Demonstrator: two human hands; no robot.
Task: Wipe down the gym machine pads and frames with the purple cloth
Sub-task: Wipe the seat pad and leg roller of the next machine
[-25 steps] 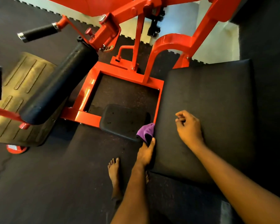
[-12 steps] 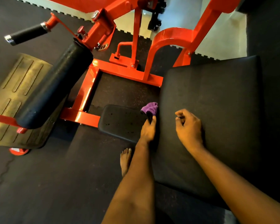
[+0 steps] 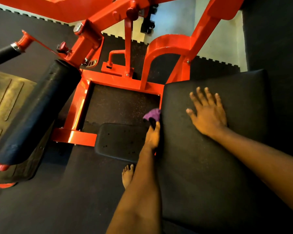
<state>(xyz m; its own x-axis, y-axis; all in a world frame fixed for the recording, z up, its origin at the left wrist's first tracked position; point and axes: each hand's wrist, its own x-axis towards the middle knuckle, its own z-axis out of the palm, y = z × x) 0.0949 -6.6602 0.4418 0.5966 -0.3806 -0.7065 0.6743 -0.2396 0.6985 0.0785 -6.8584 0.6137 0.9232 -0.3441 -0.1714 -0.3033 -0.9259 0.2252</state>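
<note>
While the left hand [image 3: 152,135] works the pad's side, purple cloth [image 3: 152,114]: bunched at the fingertips, pressed to the nine-o'clock edge of the seat pad [image 3: 210,166], up toward its far corner.
Left hand: holds the cloth, thumb laid along the pad's edge. The other fingers are out of sight behind it, so how tightly they curl I cannot tell.
Right hand [image 3: 208,114]: flat and spread on top of the seat pad, fingers pointing to about eleven o'clock, holding nothing. It looks like a brace.
Step in hand: wiping the pad's side wall, as I judge it.
Doing it well: open the wad out so more cloth meets the vinyl, then run it the full length of the edge and round the corner at twelve o'clock, leaning on the flat hand for steadiness.
Other surfaces: red frame [image 3: 74,114], roller pad [image 3: 37,112] at nine o'clock and small pad [image 3: 120,142] at the left hand's eight. Nothing shows whether they have been wiped.
</note>
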